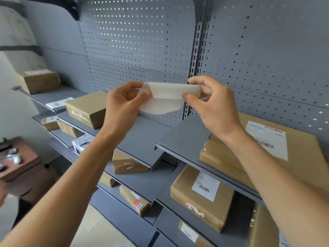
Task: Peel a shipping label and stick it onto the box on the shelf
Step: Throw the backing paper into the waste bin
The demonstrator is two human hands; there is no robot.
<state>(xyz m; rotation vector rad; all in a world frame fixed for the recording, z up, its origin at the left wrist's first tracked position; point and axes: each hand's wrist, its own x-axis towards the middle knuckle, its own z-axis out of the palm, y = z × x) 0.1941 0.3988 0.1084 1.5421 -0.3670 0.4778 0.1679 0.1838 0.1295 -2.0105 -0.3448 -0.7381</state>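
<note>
Left hand (124,102) and right hand (211,104) pinch the label (167,94) at nine and three o'clock. Judged light, limp, prone to curl; best held by its edges.

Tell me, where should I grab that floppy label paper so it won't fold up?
Pinch the label by its two short ends, from either side, as the left hand and right hand do. It is thin and sags in the middle, so holding both ends probably keeps it stretched.

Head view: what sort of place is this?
Likely a parcel storeroom or pickup point: grey metal shelves with pegboard backs hold many taped cardboard boxes, several bearing barcoded shipping labels.
</note>
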